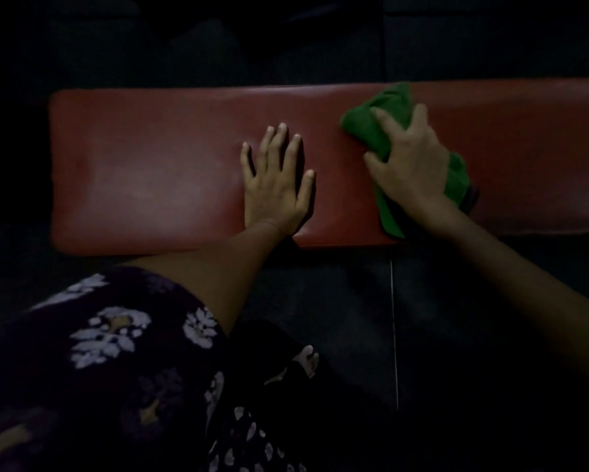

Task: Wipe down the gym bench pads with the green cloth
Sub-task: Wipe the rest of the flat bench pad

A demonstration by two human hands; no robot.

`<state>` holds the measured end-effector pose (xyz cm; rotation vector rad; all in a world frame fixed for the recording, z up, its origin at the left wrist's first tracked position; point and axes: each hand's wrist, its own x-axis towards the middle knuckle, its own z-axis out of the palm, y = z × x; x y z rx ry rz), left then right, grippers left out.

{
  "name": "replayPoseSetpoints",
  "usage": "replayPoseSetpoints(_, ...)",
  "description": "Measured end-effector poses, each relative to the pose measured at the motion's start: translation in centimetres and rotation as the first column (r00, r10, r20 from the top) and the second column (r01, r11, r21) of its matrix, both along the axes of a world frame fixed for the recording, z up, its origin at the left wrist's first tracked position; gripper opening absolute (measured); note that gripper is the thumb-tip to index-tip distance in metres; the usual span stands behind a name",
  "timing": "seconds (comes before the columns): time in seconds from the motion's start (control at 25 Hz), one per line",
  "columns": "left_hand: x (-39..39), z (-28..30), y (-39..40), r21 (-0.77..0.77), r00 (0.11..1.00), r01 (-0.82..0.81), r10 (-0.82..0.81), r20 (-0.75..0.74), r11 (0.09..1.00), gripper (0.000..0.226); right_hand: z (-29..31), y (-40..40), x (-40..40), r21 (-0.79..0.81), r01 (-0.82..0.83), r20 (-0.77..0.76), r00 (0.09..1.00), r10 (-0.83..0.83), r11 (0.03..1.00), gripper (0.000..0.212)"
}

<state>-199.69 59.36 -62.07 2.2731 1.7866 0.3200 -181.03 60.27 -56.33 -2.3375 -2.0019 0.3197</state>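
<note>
A long red gym bench pad (143, 172) stretches across the middle of the view, running off the right edge. My left hand (276, 185) lies flat on the pad near its middle, fingers spread and straight. To its right, my right hand (408, 165) grips a bunched green cloth (378, 114) and presses it onto the pad. Part of the cloth sticks out past the fingers toward the far edge, and another part hangs below the wrist by the pad's near edge.
The room is very dark. A dark floor (337, 318) lies in front of the bench, with a thin pale seam line (393, 335) running toward me. My dark flowered clothing (99, 352) fills the lower left. Behind the bench only dim black shapes show.
</note>
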Motion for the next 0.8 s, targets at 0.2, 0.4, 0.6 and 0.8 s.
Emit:
replayPoseSetpoints(0.2,0.1,-0.2,0.1,0.024,1.000,0.006,-0.006,-0.002,1.000,0.059,0.3,1.2,4.2,-0.034,0.041,-0.041,0.998,-0.042,0.999,0.060)
replayPoseSetpoints(0.4,-0.1,0.0,-0.2,-0.003,1.000,0.011,-0.011,0.019,1.000,0.057,-0.2,0.2,-3.1,0.028,0.240,0.011,0.970,-0.241,0.970,0.057)
replayPoseSetpoints(0.6,-1.2,2.0,0.5,-0.161,0.990,0.123,-0.109,0.090,0.979,0.060,0.0,-0.3,-3.6,0.023,0.325,-0.009,0.946,-0.325,0.945,0.057)
replayPoseSetpoints(0.8,-10.1,3.1,1.0,-0.175,0.985,0.150,-0.133,0.106,0.973,0.060,-0.5,-2.2,-14.3,0.010,0.077,-0.015,0.997,-0.077,0.997,0.059)
